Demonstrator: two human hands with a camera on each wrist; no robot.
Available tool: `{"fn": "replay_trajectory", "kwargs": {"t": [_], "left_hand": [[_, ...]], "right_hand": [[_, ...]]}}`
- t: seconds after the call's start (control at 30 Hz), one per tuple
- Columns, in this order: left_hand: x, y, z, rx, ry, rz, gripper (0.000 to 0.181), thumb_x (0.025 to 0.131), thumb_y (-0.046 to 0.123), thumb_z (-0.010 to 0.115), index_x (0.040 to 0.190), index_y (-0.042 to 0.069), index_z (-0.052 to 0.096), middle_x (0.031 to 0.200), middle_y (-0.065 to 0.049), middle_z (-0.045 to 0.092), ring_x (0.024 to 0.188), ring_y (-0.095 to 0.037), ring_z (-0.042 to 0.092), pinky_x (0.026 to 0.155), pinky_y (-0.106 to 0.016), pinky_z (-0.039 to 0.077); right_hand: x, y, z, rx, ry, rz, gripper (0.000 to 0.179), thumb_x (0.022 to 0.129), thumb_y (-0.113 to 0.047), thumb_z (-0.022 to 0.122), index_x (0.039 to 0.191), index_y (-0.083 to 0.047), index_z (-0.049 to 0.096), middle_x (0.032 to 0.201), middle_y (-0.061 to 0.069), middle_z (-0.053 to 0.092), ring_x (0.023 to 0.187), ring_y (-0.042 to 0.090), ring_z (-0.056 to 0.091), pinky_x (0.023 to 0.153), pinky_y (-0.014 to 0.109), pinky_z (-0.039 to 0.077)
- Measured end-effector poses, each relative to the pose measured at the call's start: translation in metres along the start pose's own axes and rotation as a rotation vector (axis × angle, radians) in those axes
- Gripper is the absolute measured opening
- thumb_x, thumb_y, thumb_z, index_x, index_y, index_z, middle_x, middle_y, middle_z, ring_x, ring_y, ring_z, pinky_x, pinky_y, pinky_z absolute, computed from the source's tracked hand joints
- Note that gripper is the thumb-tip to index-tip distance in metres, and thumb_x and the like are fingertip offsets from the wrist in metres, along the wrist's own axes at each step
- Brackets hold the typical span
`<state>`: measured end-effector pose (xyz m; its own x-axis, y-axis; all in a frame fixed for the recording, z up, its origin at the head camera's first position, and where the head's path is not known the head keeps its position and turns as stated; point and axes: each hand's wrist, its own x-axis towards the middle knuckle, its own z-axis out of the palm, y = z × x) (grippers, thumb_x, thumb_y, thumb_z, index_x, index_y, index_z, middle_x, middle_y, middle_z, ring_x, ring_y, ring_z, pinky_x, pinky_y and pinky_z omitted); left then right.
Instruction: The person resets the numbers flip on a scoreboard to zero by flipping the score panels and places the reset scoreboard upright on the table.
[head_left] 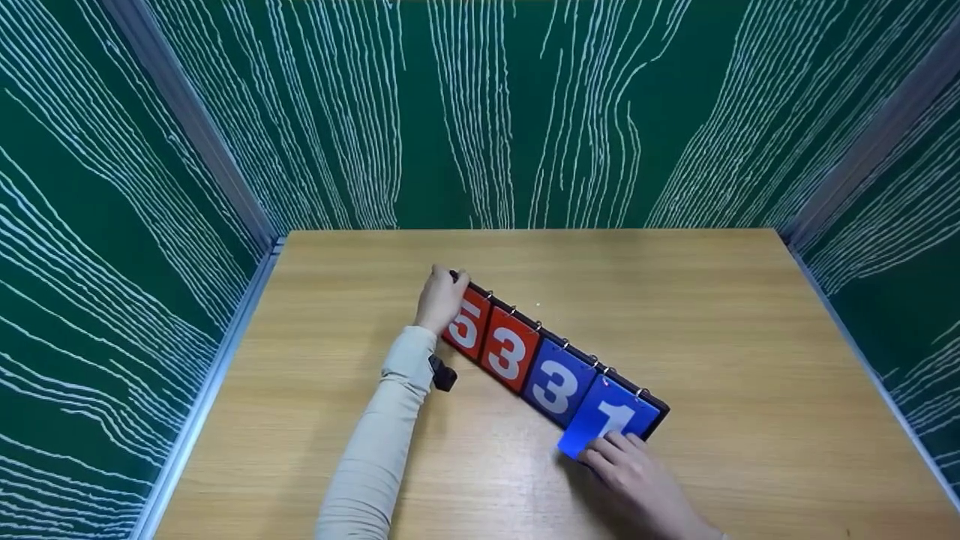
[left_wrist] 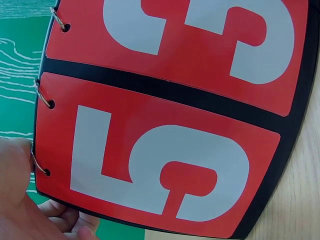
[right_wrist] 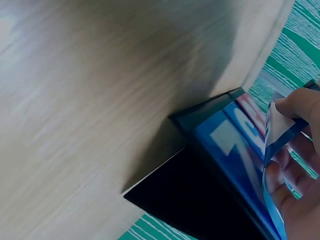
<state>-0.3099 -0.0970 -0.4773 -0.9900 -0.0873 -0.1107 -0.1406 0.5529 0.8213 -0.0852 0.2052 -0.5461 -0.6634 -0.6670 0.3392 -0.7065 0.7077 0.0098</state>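
A flip scoreboard (head_left: 658, 421) with a black backing and ring-bound number cards stands slantwise over the wooden table. Its cards read a red 5 (head_left: 465, 324), a red 3 (head_left: 505, 351), a blue 3 (head_left: 553, 382) and a blue 1 (head_left: 615, 409). My left hand (head_left: 441, 300) grips the upper corner beside the red 5; in the left wrist view, fingers (left_wrist: 65, 216) curl behind the board. At the other end, my right hand (head_left: 630, 469) pinches the free edge of a blue card. That card (right_wrist: 276, 127) is lifted off the board in the right wrist view.
The wooden table (head_left: 300, 435) lies under the board. Green walls (head_left: 420, 150) with white wavy lines enclose it at the back and both sides. A small black device (head_left: 443, 374) sits at my left wrist.
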Motion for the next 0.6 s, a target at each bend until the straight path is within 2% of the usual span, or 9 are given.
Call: {"fn": "replay_trajectory", "kwargs": {"t": [0.13, 0.23, 0.3, 0.37, 0.5, 0.6], "left_hand": [[0.000, 0.001, 0.000, -0.016, -0.005, -0.013, 0.052, 0.107, 0.040, 0.042, 0.137, -0.002, 0.041, 0.126, -0.019, 0.057, 0.114, -0.028, 0.055, 0.105, -0.044, 0.046], [-0.001, 0.000, 0.001, -0.017, -0.005, -0.014, 0.052, 0.107, 0.040, 0.042, 0.138, -0.002, 0.041, 0.127, -0.019, 0.057, 0.114, -0.028, 0.055, 0.105, -0.044, 0.046], [-0.001, 0.000, 0.001, -0.015, -0.006, -0.015, 0.051, 0.107, 0.040, 0.042, 0.136, -0.002, 0.041, 0.126, -0.019, 0.057, 0.114, -0.028, 0.055, 0.106, -0.043, 0.046], [-0.002, 0.000, 0.000, -0.016, -0.006, -0.021, 0.051, 0.107, 0.040, 0.042, 0.137, -0.001, 0.041, 0.127, -0.019, 0.057, 0.115, -0.027, 0.055, 0.106, -0.043, 0.046], [-0.002, 0.001, 0.000, -0.026, -0.010, -0.031, 0.053, 0.107, 0.041, 0.042, 0.140, -0.001, 0.039, 0.130, -0.019, 0.056, 0.117, -0.027, 0.055, 0.107, -0.043, 0.046], [-0.001, 0.002, 0.000, -0.027, -0.014, -0.031, 0.053, 0.107, 0.041, 0.041, 0.140, -0.001, 0.039, 0.129, -0.018, 0.056, 0.116, -0.027, 0.055, 0.107, -0.043, 0.046]], "right_hand": [[0.000, 0.002, 0.001, -0.025, -0.093, 0.027, 0.032, 0.086, -0.019, 0.080, 0.116, -0.020, 0.070, 0.109, -0.001, 0.070, 0.099, 0.019, 0.063, 0.085, 0.040, 0.055], [-0.001, 0.003, 0.001, -0.040, -0.146, 0.021, 0.037, 0.086, -0.028, 0.079, 0.120, -0.017, 0.068, 0.111, 0.003, 0.069, 0.102, 0.023, 0.063, 0.089, 0.044, 0.054], [-0.002, 0.003, 0.004, -0.056, -0.138, 0.005, 0.043, 0.083, -0.040, 0.080, 0.117, -0.015, 0.067, 0.109, 0.003, 0.067, 0.101, 0.024, 0.062, 0.089, 0.044, 0.053], [-0.002, 0.002, 0.008, -0.056, -0.094, 0.004, 0.039, 0.083, -0.042, 0.080, 0.110, -0.016, 0.068, 0.105, 0.001, 0.067, 0.098, 0.021, 0.061, 0.087, 0.041, 0.052], [-0.002, 0.000, 0.014, -0.008, -0.023, 0.036, 0.016, 0.086, -0.028, 0.077, 0.097, -0.021, 0.067, 0.097, -0.006, 0.062, 0.091, 0.014, 0.056, 0.079, 0.035, 0.048], [-0.002, 0.000, 0.014, 0.020, -0.038, 0.059, 0.012, 0.088, -0.023, 0.075, 0.097, -0.022, 0.067, 0.097, -0.007, 0.061, 0.090, 0.013, 0.054, 0.079, 0.035, 0.048]]}}
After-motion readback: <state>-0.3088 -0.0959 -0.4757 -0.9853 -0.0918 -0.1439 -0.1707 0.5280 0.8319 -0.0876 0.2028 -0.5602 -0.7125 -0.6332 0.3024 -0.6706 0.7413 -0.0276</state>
